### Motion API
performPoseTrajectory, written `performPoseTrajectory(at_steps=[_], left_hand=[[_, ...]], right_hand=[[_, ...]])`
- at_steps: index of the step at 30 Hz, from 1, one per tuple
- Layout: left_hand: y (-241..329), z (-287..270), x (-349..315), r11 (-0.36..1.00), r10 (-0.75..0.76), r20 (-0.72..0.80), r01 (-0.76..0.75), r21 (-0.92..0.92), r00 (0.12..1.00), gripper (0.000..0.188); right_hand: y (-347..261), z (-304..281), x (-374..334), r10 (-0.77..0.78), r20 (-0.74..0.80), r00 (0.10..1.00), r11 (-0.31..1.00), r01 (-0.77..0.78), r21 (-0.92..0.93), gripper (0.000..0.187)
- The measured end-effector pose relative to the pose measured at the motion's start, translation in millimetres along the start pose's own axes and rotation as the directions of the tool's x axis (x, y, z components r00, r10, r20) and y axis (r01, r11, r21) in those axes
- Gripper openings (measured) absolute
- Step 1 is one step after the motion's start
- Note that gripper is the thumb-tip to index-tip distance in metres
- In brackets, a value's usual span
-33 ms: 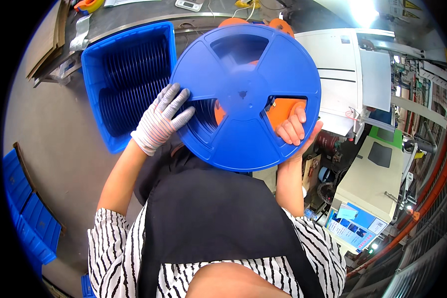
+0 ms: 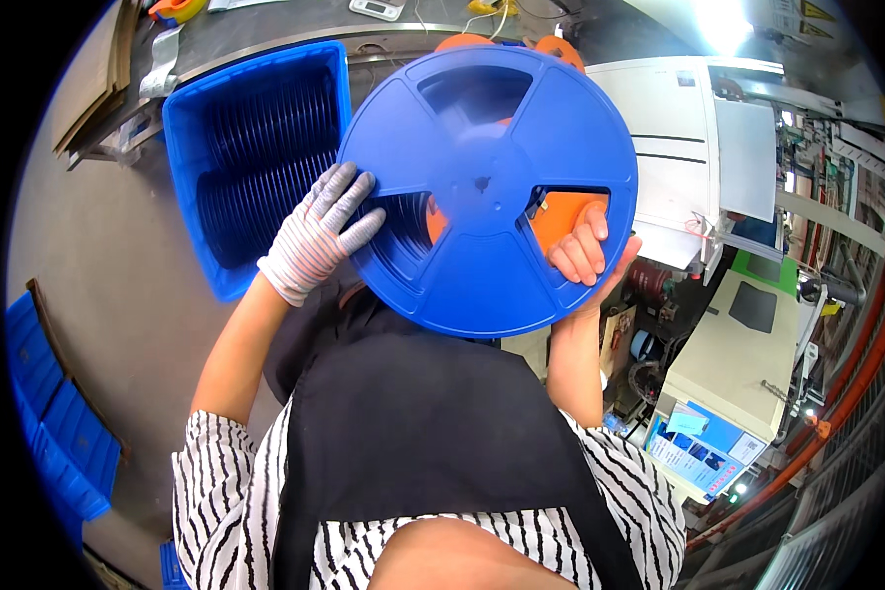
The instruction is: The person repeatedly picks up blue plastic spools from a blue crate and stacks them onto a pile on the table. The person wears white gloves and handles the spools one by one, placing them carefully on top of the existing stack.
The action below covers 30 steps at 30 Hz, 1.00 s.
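Observation:
A large blue plastic reel (image 2: 482, 246) with cut-out windows faces me at chest height. My right hand (image 2: 582, 251), bare, grips its right rim, the fingers coming through the lower right window and the palm outside the edge. On the left rim rests my left hand (image 2: 317, 231), in a whitish striped glove, its fingers stretched and spread against the reel. Ridged dark blue edges show through the lower left window, and an orange part (image 2: 556, 218) shows through the right one. Beside the reel on the left stands a blue crate (image 2: 189, 187) holding two rows of dark blue discs (image 2: 270, 118).
A grey workbench (image 2: 265, 25) runs along the back, with a small white scale (image 2: 377, 9) and a tape roll (image 2: 175, 10) on it. White machine panels (image 2: 664, 128) and a beige-green machine (image 2: 733, 354) stand to the right. More blue crates (image 2: 74, 442) sit at far left.

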<state>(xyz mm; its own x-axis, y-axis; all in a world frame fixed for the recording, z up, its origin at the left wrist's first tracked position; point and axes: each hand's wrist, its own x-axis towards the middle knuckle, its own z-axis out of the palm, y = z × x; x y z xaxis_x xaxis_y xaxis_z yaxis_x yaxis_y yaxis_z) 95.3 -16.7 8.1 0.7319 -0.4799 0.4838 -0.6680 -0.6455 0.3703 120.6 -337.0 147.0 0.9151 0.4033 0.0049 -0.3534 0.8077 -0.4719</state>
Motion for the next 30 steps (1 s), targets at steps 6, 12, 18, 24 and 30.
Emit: performPoseTrajectory(at_steps=[6, 12, 18, 24, 30], left_hand=[[12, -5, -8, 0.996, -0.075, 0.046, 0.072, 0.06, 0.996, 0.022], [24, -7, -5, 0.986, -0.153, -0.032, 0.155, 0.056, 0.988, 0.018], [24, -4, -14, 0.983, -0.167, -0.086, 0.173, 0.066, 0.982, 0.018], [21, 5, -30, 0.906, -0.332, -0.076, 0.295, -0.304, 0.94, 0.022], [10, 42, -109, -0.602, 0.128, 0.526, -0.356, 0.715, 0.84, 0.014]], right_hand=[[-2, -6, 6, 0.029, -0.003, 1.0, 0.998, -0.029, -0.052, 0.05], [-4, -5, 11, 0.081, 0.042, 0.996, 0.988, -0.074, -0.132, 0.042], [-6, -12, 11, 0.094, 0.029, 0.995, 0.989, -0.09, -0.114, 0.055], [-1, -6, 23, -0.02, -0.307, 0.951, 0.925, -0.099, -0.367, 0.061], [8, -18, 30, 0.047, -0.405, 0.913, 0.884, -0.227, -0.409, 0.057]])
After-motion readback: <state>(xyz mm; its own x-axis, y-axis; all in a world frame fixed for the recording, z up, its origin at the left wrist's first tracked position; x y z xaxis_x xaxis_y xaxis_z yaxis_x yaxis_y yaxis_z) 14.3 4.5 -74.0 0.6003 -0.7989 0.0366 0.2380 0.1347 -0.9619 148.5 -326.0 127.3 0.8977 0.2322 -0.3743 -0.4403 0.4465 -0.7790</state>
